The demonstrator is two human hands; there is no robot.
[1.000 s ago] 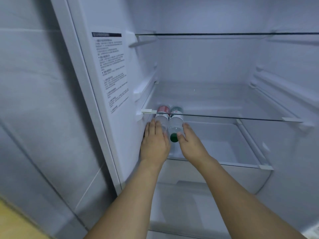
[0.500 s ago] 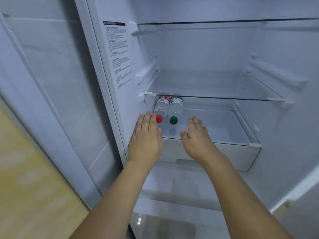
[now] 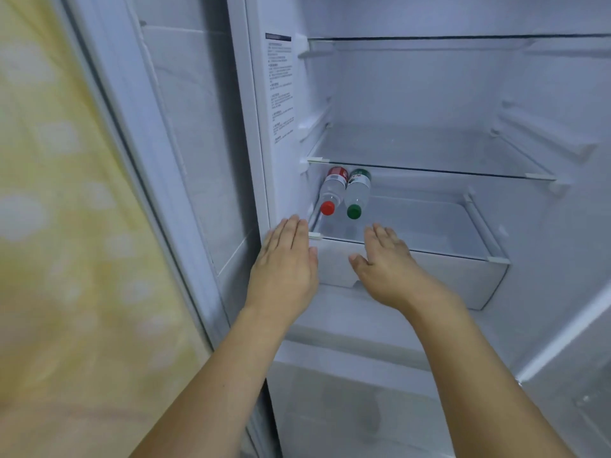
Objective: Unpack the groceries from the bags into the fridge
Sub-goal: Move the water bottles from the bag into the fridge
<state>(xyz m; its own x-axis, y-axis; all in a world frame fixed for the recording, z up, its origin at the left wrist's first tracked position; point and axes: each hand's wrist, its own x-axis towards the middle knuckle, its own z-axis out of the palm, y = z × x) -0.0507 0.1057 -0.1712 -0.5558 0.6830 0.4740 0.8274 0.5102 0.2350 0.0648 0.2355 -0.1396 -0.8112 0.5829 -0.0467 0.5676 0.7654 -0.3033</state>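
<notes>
- Groceries in view are two bottles, now let go: the left hand (image 3: 284,262) and right hand (image 3: 385,262), flat-fingered and holding nothing, have drawn back to the drawer (image 3: 429,276) front.
- Farther in, the red-capped bottle (image 3: 332,193) and green-capped bottle (image 3: 357,195) lie touching in the drawer's left corner, under the glass shelf (image 3: 429,150).
- That pair looks stowed; presumably back to the bags.

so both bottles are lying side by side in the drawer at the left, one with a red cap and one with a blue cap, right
Not quite: the second cap is green, not blue. The head view shows the red-capped bottle and the green-capped bottle lying side by side at the left of the drawer.
</notes>
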